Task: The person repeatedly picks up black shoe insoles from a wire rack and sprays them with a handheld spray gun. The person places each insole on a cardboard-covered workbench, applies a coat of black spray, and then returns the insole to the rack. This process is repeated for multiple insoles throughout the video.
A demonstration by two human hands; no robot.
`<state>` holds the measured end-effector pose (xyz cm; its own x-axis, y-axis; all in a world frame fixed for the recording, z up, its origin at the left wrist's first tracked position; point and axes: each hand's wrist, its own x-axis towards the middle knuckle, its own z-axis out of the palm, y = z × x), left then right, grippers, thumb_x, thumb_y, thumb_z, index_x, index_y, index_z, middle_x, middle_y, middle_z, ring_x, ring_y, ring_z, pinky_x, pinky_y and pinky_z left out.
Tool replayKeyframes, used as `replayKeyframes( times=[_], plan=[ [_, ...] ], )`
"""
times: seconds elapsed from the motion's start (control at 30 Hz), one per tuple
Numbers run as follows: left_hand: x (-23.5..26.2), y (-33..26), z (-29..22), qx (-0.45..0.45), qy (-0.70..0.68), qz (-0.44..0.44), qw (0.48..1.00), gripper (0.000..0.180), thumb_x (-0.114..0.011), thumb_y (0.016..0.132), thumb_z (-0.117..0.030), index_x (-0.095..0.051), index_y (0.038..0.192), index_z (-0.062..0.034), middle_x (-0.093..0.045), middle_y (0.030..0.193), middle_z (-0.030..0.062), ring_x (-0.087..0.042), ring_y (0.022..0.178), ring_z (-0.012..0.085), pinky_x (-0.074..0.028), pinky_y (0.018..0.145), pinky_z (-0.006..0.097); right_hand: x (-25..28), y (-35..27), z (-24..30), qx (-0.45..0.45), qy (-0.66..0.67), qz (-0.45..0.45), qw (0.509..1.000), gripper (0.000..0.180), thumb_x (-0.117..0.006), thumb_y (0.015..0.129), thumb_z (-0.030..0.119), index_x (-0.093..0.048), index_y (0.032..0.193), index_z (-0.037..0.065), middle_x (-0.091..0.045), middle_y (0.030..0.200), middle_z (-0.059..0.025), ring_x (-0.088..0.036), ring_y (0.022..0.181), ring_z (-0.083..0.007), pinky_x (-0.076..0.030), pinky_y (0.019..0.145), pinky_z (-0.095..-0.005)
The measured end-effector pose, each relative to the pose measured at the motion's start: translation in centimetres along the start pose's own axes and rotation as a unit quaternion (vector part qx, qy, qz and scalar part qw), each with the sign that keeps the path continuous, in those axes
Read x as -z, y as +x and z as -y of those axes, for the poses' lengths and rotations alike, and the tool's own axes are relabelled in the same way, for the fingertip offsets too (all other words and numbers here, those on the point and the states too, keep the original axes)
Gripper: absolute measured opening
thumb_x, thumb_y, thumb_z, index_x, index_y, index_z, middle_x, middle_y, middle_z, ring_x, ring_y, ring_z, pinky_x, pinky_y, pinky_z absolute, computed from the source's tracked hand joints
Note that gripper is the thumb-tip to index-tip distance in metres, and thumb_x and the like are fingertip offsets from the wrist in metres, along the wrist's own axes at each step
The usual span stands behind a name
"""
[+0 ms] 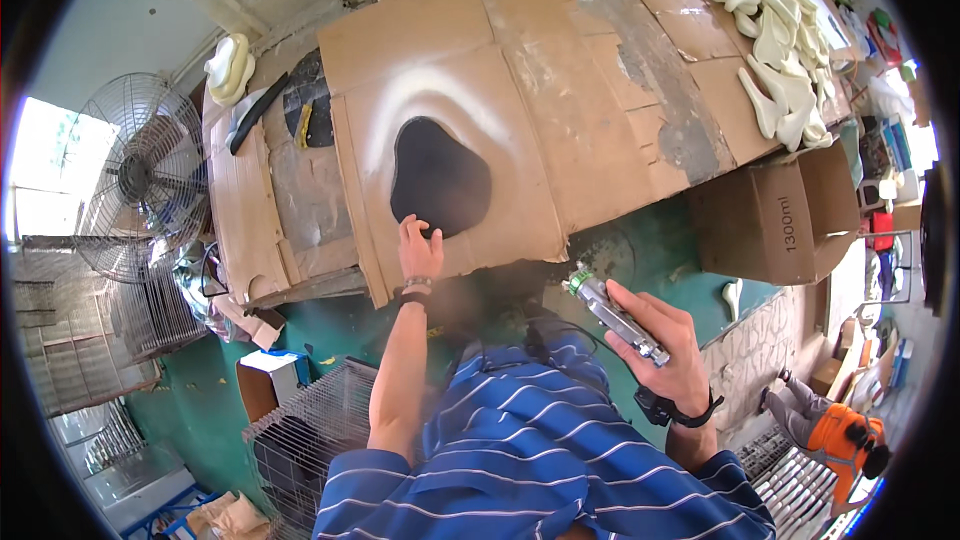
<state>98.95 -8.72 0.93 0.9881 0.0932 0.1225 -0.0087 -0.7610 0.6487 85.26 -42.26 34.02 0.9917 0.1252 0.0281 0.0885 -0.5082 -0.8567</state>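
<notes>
Right now the left hand [420, 250] rests fingertips on the near rim of the black saddle-shaped piece [440, 178] lying on the cardboard-covered worktop [590, 110]; the right hand [672, 340], grip closed round a spray gun [612, 312], hangs back off the near edge

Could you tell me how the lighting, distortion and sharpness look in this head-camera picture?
Head view: strong fisheye bending, so the cardboard-covered table curves and a black rim rings the picture; daylight blows out the opening behind the fan; the left hand on the black piece and the right hand holding the spray gun are fairly sharp, though a hazy smudge lies between them.
</notes>
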Motion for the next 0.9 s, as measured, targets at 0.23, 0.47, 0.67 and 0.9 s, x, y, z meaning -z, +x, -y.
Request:
replayKeyframes(
  times=[0.23, 0.47, 0.67, 0.9],
  plan=[
    [4.3, -7.5, 3.9, 0.109, 0.007, -0.013, 0.994, 0.031, -0.073, 0.088, -0.018, -0.058, 0.112, -0.0048, -0.060, 0.119, 0.0172, -0.060, 0.112, 0.0370, -0.048, 0.096, 0.046, 0.1, -1.5, 1.4, -0.048, -0.020, 0.007, 0.999, 0.059, -0.076, 0.078, -0.004, -0.061, 0.135, 0.000, -0.070, 0.098, -0.0196, -0.069, 0.080, -0.0314, -0.053, 0.071, -0.0341],
    [6.8, -19.3, 15.1, 0.267, 0.026, 0.044, 0.962, 0.032, -0.074, 0.086, -0.023, -0.063, 0.110, -0.0061, -0.065, 0.106, 0.0152, -0.064, 0.101, 0.0353, -0.051, 0.089, 0.044, -3.3, -0.9, 3.1, -0.016, 0.016, 0.083, 0.996, 0.060, -0.076, 0.078, -0.004, -0.061, 0.136, 0.002, -0.070, 0.100, -0.0198, -0.069, 0.082, -0.0350, -0.054, 0.073, -0.0362],
    [7.4, -25.4, 19.3, 0.427, 0.036, 0.091, 0.899, 0.039, -0.074, 0.081, -0.030, -0.064, 0.112, -0.0094, -0.075, 0.103, 0.0161, -0.071, 0.101, 0.0343, -0.052, 0.094, 0.043, -4.4, 0.4, 2.5, 0.013, 0.003, -0.047, 0.999, 0.057, -0.075, 0.080, -0.003, -0.061, 0.135, 0.000, -0.070, 0.097, -0.0185, -0.068, 0.078, -0.0298, -0.053, 0.071, -0.0331],
    [5.1, -29.6, 23.7, 0.445, 0.024, 0.132, 0.885, 0.045, -0.075, 0.086, -0.026, -0.063, 0.123, -0.0058, -0.075, 0.096, 0.0106, -0.072, 0.082, 0.0202, -0.059, 0.071, 0.037, -2.6, -2.7, 2.2, -0.062, -0.022, -0.052, 0.996, 0.049, -0.072, 0.081, -0.003, -0.064, 0.130, -0.003, -0.070, 0.093, -0.0179, -0.066, 0.074, -0.0254, -0.051, 0.069, -0.0305]
  ],
)
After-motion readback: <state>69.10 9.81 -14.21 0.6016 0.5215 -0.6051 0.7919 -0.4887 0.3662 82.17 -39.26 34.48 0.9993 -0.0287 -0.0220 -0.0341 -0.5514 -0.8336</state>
